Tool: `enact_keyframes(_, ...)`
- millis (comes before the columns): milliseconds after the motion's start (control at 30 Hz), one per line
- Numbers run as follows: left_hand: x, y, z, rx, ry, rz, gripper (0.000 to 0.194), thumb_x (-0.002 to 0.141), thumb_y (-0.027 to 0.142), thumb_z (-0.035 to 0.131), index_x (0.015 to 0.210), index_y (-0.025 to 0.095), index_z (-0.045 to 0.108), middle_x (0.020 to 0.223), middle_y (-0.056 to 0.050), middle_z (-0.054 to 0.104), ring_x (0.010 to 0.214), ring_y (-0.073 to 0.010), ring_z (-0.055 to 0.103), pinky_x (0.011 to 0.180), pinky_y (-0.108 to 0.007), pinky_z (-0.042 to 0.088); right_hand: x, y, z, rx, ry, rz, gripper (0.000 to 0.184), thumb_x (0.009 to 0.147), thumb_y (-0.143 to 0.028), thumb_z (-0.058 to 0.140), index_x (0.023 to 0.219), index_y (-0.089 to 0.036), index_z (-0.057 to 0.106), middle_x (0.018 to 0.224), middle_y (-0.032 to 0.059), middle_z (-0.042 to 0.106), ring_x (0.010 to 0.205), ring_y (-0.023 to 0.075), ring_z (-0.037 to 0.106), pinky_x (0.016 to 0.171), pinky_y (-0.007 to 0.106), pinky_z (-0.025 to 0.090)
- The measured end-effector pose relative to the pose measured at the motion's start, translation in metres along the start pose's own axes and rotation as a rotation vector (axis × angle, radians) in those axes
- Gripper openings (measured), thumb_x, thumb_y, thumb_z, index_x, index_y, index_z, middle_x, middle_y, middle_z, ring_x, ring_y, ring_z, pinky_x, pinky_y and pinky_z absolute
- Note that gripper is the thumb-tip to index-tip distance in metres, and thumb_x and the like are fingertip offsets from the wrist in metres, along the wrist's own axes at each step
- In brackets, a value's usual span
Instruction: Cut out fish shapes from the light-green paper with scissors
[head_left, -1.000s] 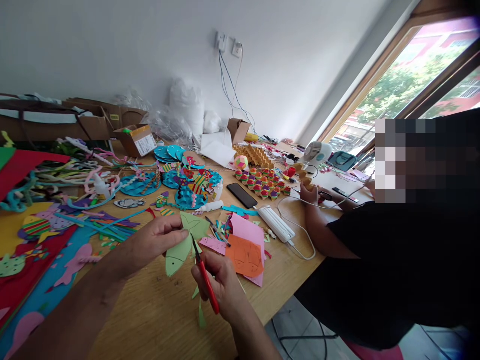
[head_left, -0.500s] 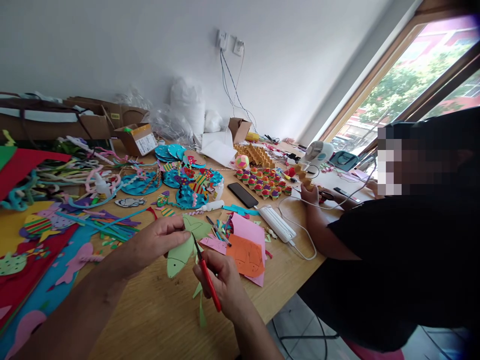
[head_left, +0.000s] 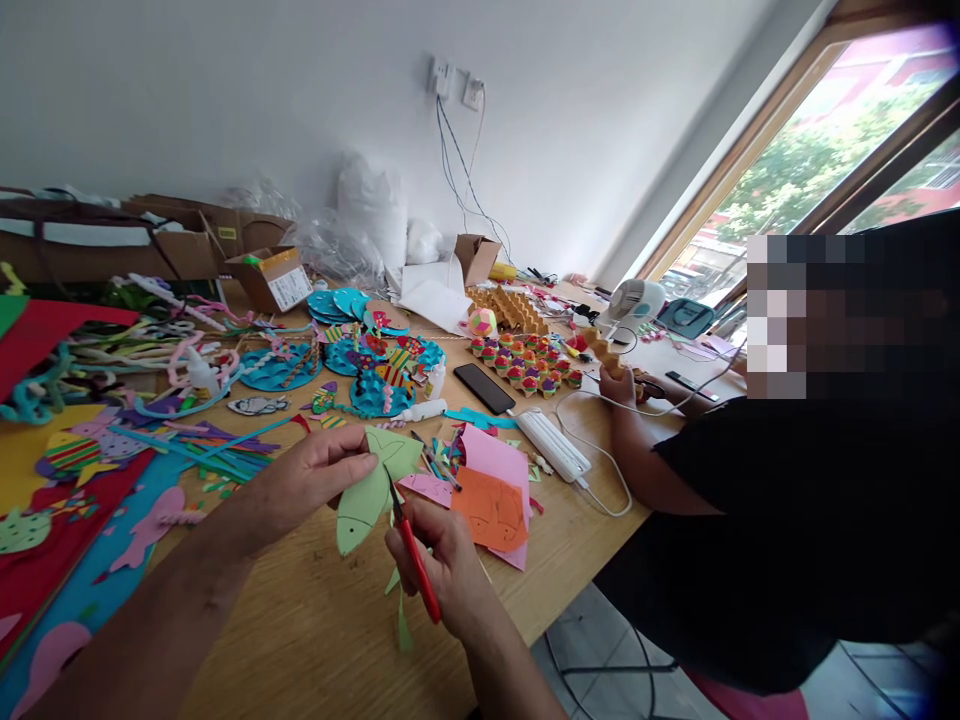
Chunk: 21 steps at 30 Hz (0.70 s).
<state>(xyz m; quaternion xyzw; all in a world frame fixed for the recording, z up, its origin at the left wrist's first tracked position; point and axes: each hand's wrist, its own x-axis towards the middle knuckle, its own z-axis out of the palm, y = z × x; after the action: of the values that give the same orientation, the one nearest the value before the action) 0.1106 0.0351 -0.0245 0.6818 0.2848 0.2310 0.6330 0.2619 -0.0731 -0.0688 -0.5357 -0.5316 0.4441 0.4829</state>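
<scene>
My left hand (head_left: 311,480) pinches a green paper fish (head_left: 369,493) by its upper edge and holds it just above the wooden table (head_left: 315,630). In my right hand (head_left: 439,565) I grip red-handled scissors (head_left: 411,553), whose blades meet the fish's right edge. Green paper offcuts (head_left: 400,612) lie under my right hand. Beside the fish sit pink and orange paper sheets (head_left: 491,500).
A person in a black top sits at my right, a hand (head_left: 619,384) on the table near a white cable. A black phone (head_left: 484,389), a white power strip (head_left: 553,446), blue craft discs (head_left: 379,372), pipe cleaners (head_left: 142,355) and cardboard boxes (head_left: 274,278) crowd the table.
The green fish has turned slightly in my left hand and the scissors have edged along its side. The person at my right has shifted a little.
</scene>
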Motion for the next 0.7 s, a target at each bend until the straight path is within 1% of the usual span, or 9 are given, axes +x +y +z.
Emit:
enact_keyframes(200, 0.0019, -0.0008, 0.0015, 0.003, -0.005, 0.005, 0.020, 0.086, 0.038, 0.056, 0.091, 0.023, 0.068, 0.075, 0.003, 0.062, 0.074, -0.0167, 0.055, 0.065, -0.025, 0.043, 0.0001, -0.0036, 0.0006, 0.007, -0.001, 0.021, 0.031, 0.083, -0.031, 0.056, 0.058, -0.020, 0.042, 0.047, -0.0065, 0.041, 0.043, 0.0076, 0.035, 0.041, 0.019, 0.027)
enact_keyframes(467, 0.0006, 0.0004, 0.0008, 0.010, 0.000, 0.002, 0.020, 0.085, 0.038, 0.056, 0.087, 0.021, 0.067, 0.076, 0.001, 0.063, 0.075, -0.0180, 0.056, 0.065, -0.027, 0.044, 0.0005, -0.0018, -0.0019, -0.038, 0.011, 0.007, 0.040, 0.084, -0.040, 0.061, 0.057, -0.020, 0.040, 0.049, -0.0075, 0.034, 0.045, 0.0070, 0.030, 0.042, 0.020, 0.022)
enact_keyframes(600, 0.0030, 0.0040, 0.0040, -0.007, 0.075, 0.020, 0.018, 0.080, 0.038, 0.062, 0.075, 0.021, 0.064, 0.073, 0.003, 0.062, 0.071, -0.0160, 0.056, 0.065, -0.025, 0.045, 0.0006, -0.0002, -0.0023, -0.041, -0.016, 0.020, 0.039, 0.083, -0.041, 0.062, 0.058, -0.020, 0.040, 0.049, -0.0074, 0.035, 0.044, 0.0073, 0.031, 0.042, 0.020, 0.023)
enact_keyframes(700, 0.0036, 0.0068, 0.0081, -0.060, 0.124, 0.005, 0.017, 0.075, 0.036, 0.066, 0.071, 0.020, 0.061, 0.068, 0.004, 0.061, 0.064, -0.0134, 0.054, 0.058, -0.023, 0.043, 0.0013, -0.0008, 0.0003, 0.008, -0.029, 0.058, 0.037, 0.082, -0.042, 0.061, 0.059, -0.020, 0.042, 0.048, -0.0069, 0.040, 0.042, 0.0073, 0.036, 0.042, 0.020, 0.027)
